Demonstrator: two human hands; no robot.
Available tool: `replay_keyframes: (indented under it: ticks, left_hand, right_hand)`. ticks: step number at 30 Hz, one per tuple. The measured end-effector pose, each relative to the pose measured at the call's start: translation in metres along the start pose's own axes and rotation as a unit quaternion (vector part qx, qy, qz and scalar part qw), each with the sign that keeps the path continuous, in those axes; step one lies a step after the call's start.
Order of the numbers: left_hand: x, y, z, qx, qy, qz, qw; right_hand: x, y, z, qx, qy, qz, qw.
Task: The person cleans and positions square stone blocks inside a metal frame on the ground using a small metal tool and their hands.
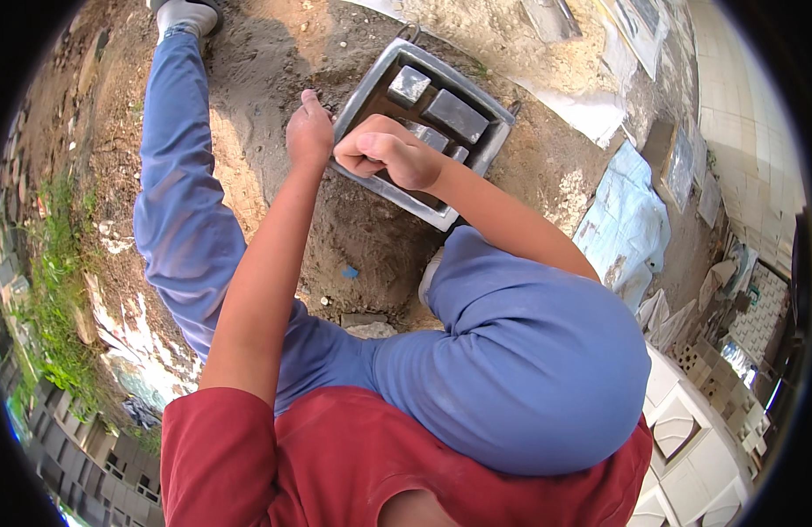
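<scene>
A grey rectangular mould [496, 140] with a thick rim and raised blocks in its dark interior lies tilted on the dirt ahead of me. Beside its left edge is my left hand [310, 133], thumb stretched away from me; its other fingers are hidden, so whether it grips the rim cannot be made out. My right hand [390, 155] is closed in a fist over the mould's near left part, covering some of the blocks. Anything inside that fist is hidden.
Blue-trousered legs [182, 167] stretch around the mould. A pale blue sheet [626, 215] and a white sheet [573, 110] lie on the ground to the right. White patterned blocks [687, 439] stand at lower right; grass [59, 307] grows at left.
</scene>
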State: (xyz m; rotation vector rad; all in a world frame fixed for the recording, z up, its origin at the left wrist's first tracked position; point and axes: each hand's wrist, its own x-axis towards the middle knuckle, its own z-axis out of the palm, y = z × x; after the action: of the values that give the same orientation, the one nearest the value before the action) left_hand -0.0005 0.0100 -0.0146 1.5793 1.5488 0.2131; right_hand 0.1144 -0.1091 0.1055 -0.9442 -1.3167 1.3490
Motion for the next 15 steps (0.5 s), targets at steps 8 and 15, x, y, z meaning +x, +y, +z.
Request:
replay_keyframes:
  ticks: [8,15]
  left_hand:
    - [0.002,0.013,0.001,0.011,0.013,-0.01,1.0]
    - [-0.002,0.006,0.0,0.013,0.003,0.014,1.0]
  right_hand:
    - [-0.007,0.001,-0.003,0.019,0.034,-0.011,0.999]
    - [-0.011,0.0,-0.01,0.027,0.042,0.053,0.997]
